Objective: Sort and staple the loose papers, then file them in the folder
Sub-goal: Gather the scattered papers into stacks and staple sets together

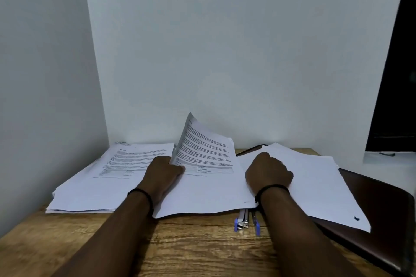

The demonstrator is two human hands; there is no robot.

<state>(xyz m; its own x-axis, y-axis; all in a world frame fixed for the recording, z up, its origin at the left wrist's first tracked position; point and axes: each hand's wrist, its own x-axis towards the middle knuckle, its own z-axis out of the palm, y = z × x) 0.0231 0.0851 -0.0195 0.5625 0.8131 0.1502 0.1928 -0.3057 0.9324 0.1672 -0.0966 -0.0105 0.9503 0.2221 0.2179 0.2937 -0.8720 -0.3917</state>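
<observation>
Head view. Loose papers lie in three groups across the lower half of the frame: a printed stack (108, 173) at lower left, a middle sheaf (209, 186) at centre, and blank sheets (315, 186) at right, which rest on the dark folder (382, 209).

Left hand (163, 174): fingers curled, pinching the left edge of the middle sheaf's top page, which stands lifted and tilted toward the upper centre. Right hand (269, 173): knuckles up, fingers curled, on the seam between the middle sheaf and the blank sheets (whether it grips a sheet or only presses, cannot tell).

The stapler (244, 220) pokes out from under the sheaf's near edge, just left of the right wrist, long axis pointing toward the bottom of the frame.

Judgement: sorting in progress; the right hand is nearer both stapler and folder. All sits on the wooden tabletop (180, 249).
</observation>
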